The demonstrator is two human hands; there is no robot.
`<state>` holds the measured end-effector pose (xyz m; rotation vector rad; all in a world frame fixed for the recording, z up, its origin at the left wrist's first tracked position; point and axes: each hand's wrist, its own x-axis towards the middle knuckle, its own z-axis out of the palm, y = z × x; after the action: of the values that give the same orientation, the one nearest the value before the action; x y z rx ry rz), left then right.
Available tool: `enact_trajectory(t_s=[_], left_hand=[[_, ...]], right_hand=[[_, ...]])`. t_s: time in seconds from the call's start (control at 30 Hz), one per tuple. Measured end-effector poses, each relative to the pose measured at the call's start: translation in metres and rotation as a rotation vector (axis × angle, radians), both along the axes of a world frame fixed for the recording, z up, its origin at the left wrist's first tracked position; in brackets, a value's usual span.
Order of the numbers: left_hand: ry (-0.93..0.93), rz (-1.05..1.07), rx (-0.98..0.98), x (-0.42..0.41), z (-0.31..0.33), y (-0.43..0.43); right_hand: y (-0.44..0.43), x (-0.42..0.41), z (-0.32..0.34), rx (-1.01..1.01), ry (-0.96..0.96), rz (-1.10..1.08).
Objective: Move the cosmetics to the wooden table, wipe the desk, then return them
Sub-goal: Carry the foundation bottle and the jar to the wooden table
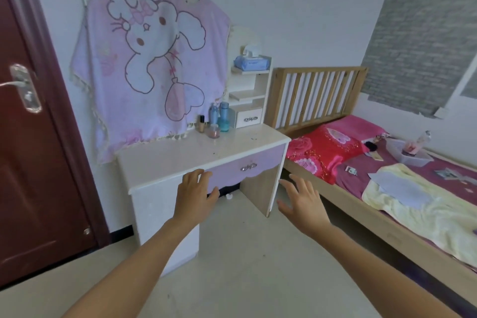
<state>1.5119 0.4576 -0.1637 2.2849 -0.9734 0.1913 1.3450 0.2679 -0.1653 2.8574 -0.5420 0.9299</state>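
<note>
A: Cosmetics (214, 121), position?
B: They are clustered at the back right of the tabletop (180, 157). Two blue bottles (224, 116) stand upright, a small tan bottle (201, 122) is just left of them, and a pink jar (214, 131) sits in front. All are close together; whether they touch cannot be told.
A: Hands?
B: The left hand (195, 192) is held out at the tabletop's front edge, over the purple drawer front (245, 170); contact is unclear. Its grip is apart, fingers loosely spread, holding nothing. The right hand (302, 200) is in the air off the tabletop's front right corner, grip likewise apart, fingers splayed, empty.
A: Other items?
B: A white shelf unit (249, 95) stands at the tabletop's back right corner with a tissue pack (249, 62) on top. A pink rabbit-print cloth (154, 59) hangs behind the tabletop. Small specks dot its surface. A bed (335, 188) lies to the tabletop's right.
</note>
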Motion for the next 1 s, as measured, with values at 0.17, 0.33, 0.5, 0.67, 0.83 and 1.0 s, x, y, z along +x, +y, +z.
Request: enact_trajectory(t_s=[0.17, 0.33, 0.5, 0.67, 0.83, 1.0], left_hand=[[0.042, 0.102, -0.08, 0.029, -0.001, -0.051], [0.102, 0.23, -0.075, 0.075, -0.02, -0.066], [0.117, 0.313, -0.073, 0.14, -0.032, -0.092], [0.173, 0.319, -0.087, 0.216, -0.038, -0.154], [0.214, 0.27, -0.111, 0.287, -0.047, -0.221], [0.26, 0.265, -0.107, 0.33, -0.064, -0.261]], right_hand=[[-0.075, 0.05, 0.002, 0.089, 0.076, 0.07], [-0.107, 0.109, -0.008, 0.061, 0.105, 0.192], [-0.139, 0.176, -0.023, 0.129, 0.193, 0.272], [-0.192, 0.244, -0.012, 0.053, 0.193, 0.236], [-0.238, 0.321, -0.013, 0.128, 0.253, 0.209], [-0.253, 0.376, -0.042, 0.372, 0.32, 0.206]])
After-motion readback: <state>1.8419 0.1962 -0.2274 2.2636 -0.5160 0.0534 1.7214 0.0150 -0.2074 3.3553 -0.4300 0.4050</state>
